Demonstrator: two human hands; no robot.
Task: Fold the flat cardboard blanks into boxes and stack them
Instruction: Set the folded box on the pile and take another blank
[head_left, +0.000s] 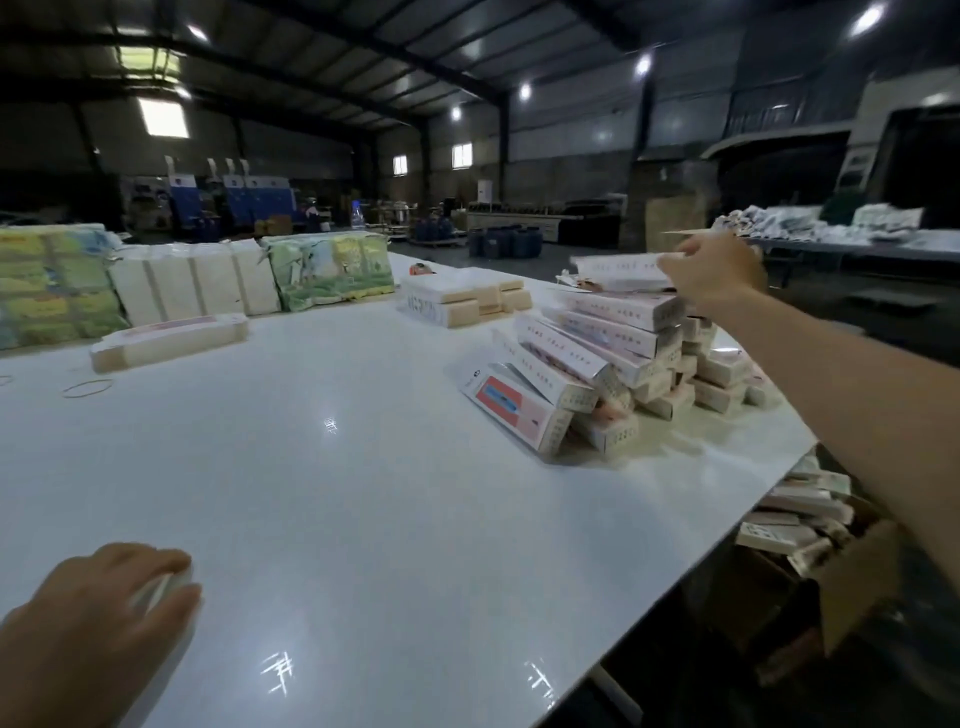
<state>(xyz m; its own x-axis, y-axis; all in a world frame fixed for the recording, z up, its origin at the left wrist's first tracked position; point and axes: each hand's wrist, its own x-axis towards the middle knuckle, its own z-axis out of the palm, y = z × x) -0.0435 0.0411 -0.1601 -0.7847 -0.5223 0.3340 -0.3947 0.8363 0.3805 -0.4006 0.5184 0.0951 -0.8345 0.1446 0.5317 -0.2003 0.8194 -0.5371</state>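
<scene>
Glossy white table (363, 467), slanting cardboard boxes (597, 358).

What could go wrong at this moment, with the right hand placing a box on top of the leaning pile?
1. The pile of folded boxes leans toward the table's middle; the box that the right hand sets on top could tip it into a slide.
2. The pile sits near the table edge, so loose boxes may drop toward the open carton or the floor.
3. The left hand holds a blurred white item that is hard to identify.

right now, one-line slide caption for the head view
Right hand places a folded box atop the pile of boxes on the white table.
</scene>
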